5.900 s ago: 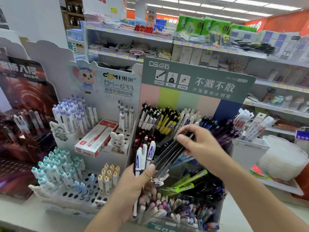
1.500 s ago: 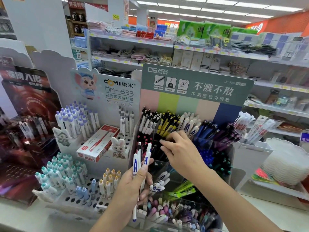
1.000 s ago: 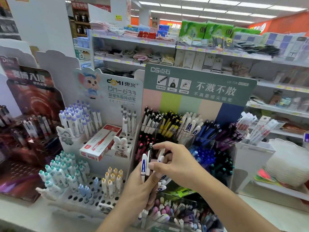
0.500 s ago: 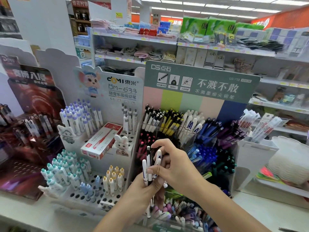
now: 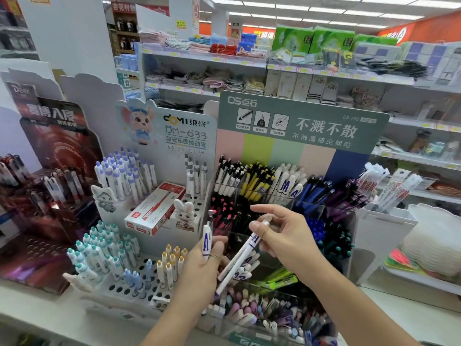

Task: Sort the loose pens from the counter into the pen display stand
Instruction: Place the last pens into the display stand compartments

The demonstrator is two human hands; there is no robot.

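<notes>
Shop counter [image 5: 411, 318], left hand [image 5: 199, 265] hiding pen barrels [image 5: 206, 242]

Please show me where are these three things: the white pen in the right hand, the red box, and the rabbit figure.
White pen [image 5: 245, 248], head view: on its barrel, below the fingers.
Red box [image 5: 156, 208], head view: on its top face.
Rabbit figure [image 5: 185, 214], head view: on its face.

In my right hand [image 5: 282, 236] I pinch a white pen [image 5: 243, 255] with blue lettering, slanted, tip down-left. My left hand [image 5: 202, 265] grips more white pens [image 5: 206, 242] upright, blue "A" showing. The pen stand [image 5: 311, 136] behind has clear tiered compartments of black, yellow, white and blue pens.
</notes>
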